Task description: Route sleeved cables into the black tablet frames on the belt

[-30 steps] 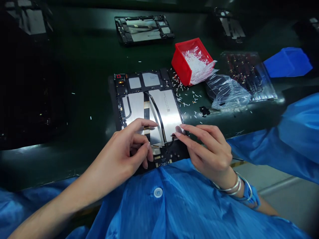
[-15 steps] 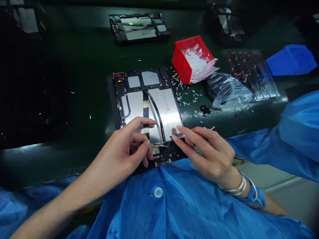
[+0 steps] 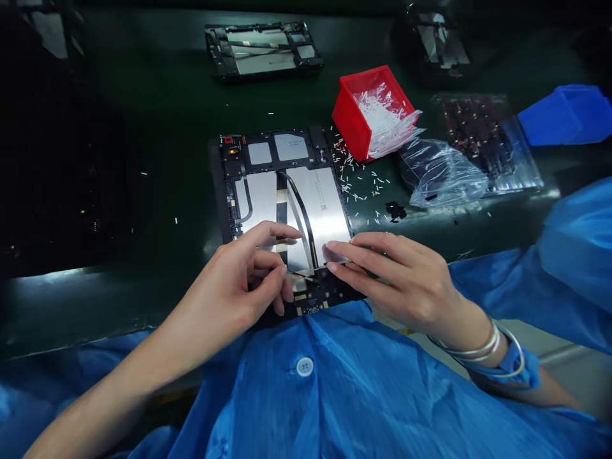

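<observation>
An opened tablet point(image 3: 329, 197) lies in front of me, its silver battery plates, dark ribbon cables and black circuit board exposed. Thin tweezers point(image 3: 302, 276) extend from the closed thumb and fingers of my left hand point(image 3: 243, 277), their tip over the tablet's near edge beside the end of the curved black cable point(image 3: 306, 220). The left index finger reaches out above the battery. At the tablet's near right corner is my right hand point(image 3: 406, 274), fingers stretched and apart, fingertips over the battery's lower edge. A tiny dark speck shows at one fingertip; what it is I cannot tell.
Right of the tablet stands a red bin point(image 3: 351, 124) of small white strips, many scattered beside it. Farther right are a clear plastic bag point(image 3: 442, 175), a tray of small parts point(image 3: 478, 137) and a blue bin point(image 3: 568, 115). Another opened tablet point(image 3: 262, 57) lies behind.
My right hand has shifted slightly, its fingers coming a little closer together over the battery's edge. The tweezers' tip has drawn back a little to the left. My left hand stays nearly still.
</observation>
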